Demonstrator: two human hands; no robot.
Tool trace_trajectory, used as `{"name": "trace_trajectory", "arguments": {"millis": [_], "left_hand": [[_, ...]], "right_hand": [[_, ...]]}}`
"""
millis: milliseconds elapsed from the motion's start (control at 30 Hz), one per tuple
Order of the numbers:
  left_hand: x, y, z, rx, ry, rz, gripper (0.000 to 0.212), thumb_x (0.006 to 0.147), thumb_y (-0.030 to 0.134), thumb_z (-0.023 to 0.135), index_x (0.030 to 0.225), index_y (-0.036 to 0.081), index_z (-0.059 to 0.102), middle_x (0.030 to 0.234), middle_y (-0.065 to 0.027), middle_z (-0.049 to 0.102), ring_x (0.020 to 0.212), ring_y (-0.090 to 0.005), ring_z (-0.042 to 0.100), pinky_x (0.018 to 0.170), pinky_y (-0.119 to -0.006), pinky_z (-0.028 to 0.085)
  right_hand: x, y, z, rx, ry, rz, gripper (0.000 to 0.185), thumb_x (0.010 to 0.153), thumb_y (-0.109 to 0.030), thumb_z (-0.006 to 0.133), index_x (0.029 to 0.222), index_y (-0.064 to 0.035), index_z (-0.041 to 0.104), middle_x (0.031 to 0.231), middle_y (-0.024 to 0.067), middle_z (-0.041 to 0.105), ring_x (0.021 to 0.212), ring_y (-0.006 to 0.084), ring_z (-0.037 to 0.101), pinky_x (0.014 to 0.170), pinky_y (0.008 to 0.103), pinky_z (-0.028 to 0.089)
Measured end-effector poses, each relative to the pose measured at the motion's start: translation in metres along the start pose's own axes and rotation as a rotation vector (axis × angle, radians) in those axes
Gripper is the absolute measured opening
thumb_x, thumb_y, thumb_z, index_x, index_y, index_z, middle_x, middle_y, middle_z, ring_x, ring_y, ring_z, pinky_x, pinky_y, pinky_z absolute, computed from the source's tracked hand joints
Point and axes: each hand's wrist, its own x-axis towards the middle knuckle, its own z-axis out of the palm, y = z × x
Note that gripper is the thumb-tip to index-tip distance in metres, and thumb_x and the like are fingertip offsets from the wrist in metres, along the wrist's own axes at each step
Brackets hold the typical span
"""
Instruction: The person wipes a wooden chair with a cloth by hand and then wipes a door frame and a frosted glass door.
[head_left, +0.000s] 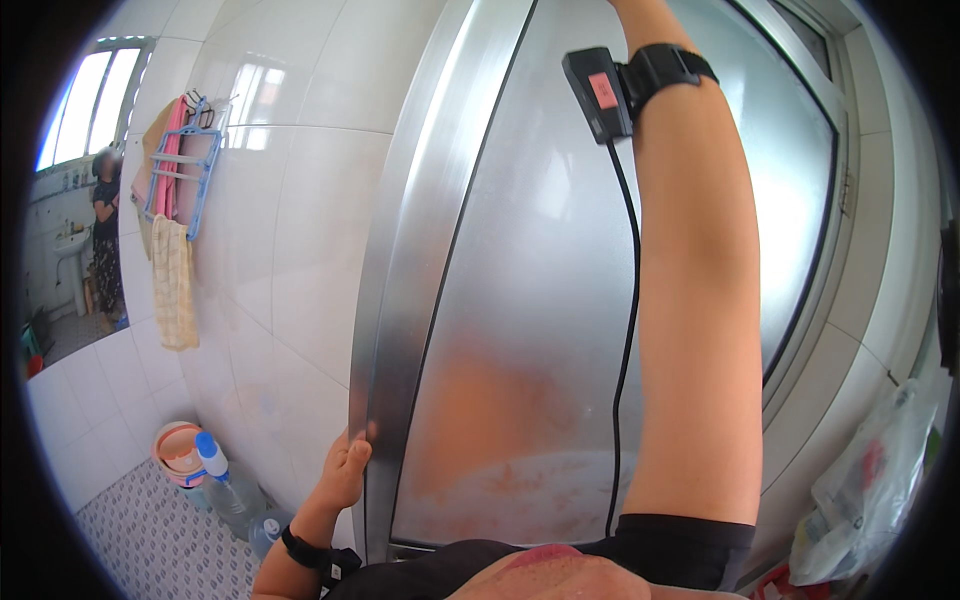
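A door with a frosted glass panel (517, 300) and a brushed-metal frame (382, 360) fills the middle of the head view. My left hand (349, 466) grips the frame's left edge low down, thumb on the near face; its fingers are partly hidden. My right arm reaches up across the glass and past the top edge of the picture, so my right hand is out of view. On that forearm a black device (598, 96) sits on a strap, and its black cable (628, 300) runs down along the arm. Blurred orange and reddish patches show in the glass.
Left, a blue hanger rack (196, 176) with towels hangs on the white tiled wall (315, 187). Below stand a bucket (178, 450) and a water bottle with a pump (234, 495). A mirror (82, 225) reflects a person and a sink. A plastic bag (862, 487) hangs right.
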Motion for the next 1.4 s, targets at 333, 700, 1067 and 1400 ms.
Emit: {"name": "trace_trajectory", "arguments": {"millis": [333, 700, 1067, 1400], "left_hand": [[-0.001, -0.027, -0.003, -0.048, 0.132, 0.126, 0.057, 0.096, 0.049, 0.050, 0.122, -0.001, 0.053, 0.112, -0.0026, 0.056, 0.102, -0.0132, 0.049, 0.091, -0.028, 0.038], [-0.004, -0.079, -0.039, -0.179, 0.255, 0.103, 0.057, 0.100, 0.049, 0.037, 0.131, 0.002, 0.047, 0.120, -0.0109, 0.059, 0.105, -0.0248, 0.061, 0.092, -0.040, 0.051], [-0.006, -0.065, -0.040, -0.354, 0.367, 0.078, 0.053, 0.097, 0.051, 0.046, 0.130, 0.010, 0.052, 0.114, 0.0006, 0.061, 0.101, -0.0141, 0.057, 0.087, -0.030, 0.048], [-0.011, -0.050, -0.030, -0.339, 0.359, 0.137, 0.051, 0.097, 0.051, 0.047, 0.127, 0.011, 0.054, 0.109, -0.0005, 0.061, 0.095, -0.0137, 0.058, 0.083, -0.031, 0.049]], "right_hand": [[-0.006, 0.079, -0.013, -0.020, 0.057, -0.142, 0.057, 0.099, -0.053, 0.027, 0.135, -0.0151, 0.049, 0.139, 0.0135, 0.049, 0.134, 0.0332, 0.036, 0.109, 0.0484, 0.028], [-0.060, 0.251, -0.072, 0.139, 0.037, 0.224, 0.071, 0.090, -0.065, 0.039, 0.123, -0.0054, 0.059, 0.124, 0.0254, 0.057, 0.122, 0.0414, 0.048, 0.101, 0.0444, 0.038], [-0.092, 0.394, -0.109, -0.045, 0.093, 0.420, 0.071, 0.092, -0.063, 0.037, 0.133, -0.0076, 0.051, 0.134, 0.0310, 0.047, 0.130, 0.0438, 0.039, 0.106, 0.0433, 0.034], [-0.100, 0.376, -0.128, -0.040, 0.084, 0.537, 0.075, 0.093, -0.060, 0.036, 0.131, 0.0025, 0.050, 0.132, 0.0329, 0.048, 0.129, 0.0461, 0.039, 0.108, 0.0445, 0.032]]}}
